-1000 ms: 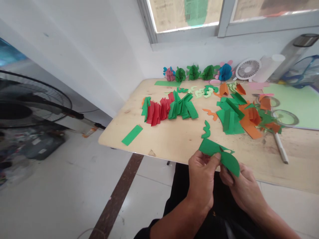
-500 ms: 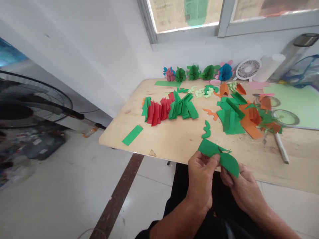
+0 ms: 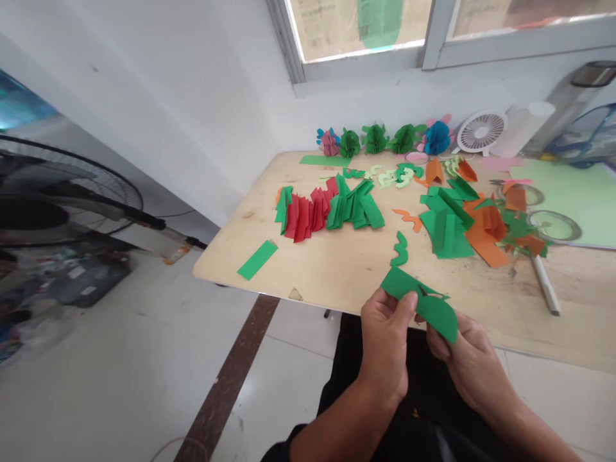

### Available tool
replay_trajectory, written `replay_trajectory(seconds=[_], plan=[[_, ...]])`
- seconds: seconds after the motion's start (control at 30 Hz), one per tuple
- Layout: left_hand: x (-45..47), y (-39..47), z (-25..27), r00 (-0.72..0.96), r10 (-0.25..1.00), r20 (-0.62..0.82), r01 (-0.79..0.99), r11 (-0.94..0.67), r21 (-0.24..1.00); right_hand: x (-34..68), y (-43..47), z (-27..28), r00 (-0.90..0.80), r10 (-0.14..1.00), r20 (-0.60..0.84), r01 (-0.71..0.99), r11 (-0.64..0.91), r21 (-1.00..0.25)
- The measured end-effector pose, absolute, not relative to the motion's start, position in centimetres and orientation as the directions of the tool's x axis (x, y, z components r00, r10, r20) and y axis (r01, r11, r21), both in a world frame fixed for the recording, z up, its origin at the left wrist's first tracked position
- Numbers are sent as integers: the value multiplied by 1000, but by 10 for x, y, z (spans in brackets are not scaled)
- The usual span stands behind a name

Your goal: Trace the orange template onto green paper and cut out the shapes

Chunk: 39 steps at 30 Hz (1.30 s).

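Over the table's front edge, my left hand (image 3: 387, 333) pinches a piece of green paper (image 3: 402, 284) between thumb and fingers. The paper's right part has a rounded, cut edge and droops over my right hand (image 3: 469, 350). My right hand is closed below it around scissors (image 3: 423, 292); only a dark blade tip shows above the paper, and the handles are hidden. A narrow sliver of paper stands off beside the blade. Just beyond my hands lies a wavy green paper cutout (image 3: 399, 249).
Folded red paper (image 3: 308, 215) and green paper (image 3: 356, 204) stand mid-table. Green and orange pieces (image 3: 486, 231) pile at right, near tape rolls (image 3: 556, 226) and a white cutter or pen (image 3: 546, 285). Paper figures (image 3: 375, 139) and a small fan (image 3: 481, 133) line the wall.
My left thumb has shifted slightly left on the green paper. The paper's rounded end has tilted a little, and the dark scissors part below it is now covered.
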<state>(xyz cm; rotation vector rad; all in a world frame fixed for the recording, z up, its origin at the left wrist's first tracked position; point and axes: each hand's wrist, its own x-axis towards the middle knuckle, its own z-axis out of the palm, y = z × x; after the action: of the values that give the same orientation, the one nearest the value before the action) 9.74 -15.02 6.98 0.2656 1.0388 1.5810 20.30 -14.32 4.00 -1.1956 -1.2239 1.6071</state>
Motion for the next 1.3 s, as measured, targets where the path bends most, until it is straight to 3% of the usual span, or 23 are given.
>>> replay_trajectory(seconds=[0.5, 0.97, 1.3], plan=[[92, -148, 69, -334, 878, -343, -655, 45, 754, 203, -143, 43, -232, 949, -212, 99, -194, -976], [94, -149, 70, -334, 885, -325, -638, 41, 769, 198, -147, 44, -250, 929, -271, -75, -297, -952], [90, -149, 70, -321, 897, -303, -638, 31, 769, 202, -145, 42, -246, 940, -237, 38, -235, -971]])
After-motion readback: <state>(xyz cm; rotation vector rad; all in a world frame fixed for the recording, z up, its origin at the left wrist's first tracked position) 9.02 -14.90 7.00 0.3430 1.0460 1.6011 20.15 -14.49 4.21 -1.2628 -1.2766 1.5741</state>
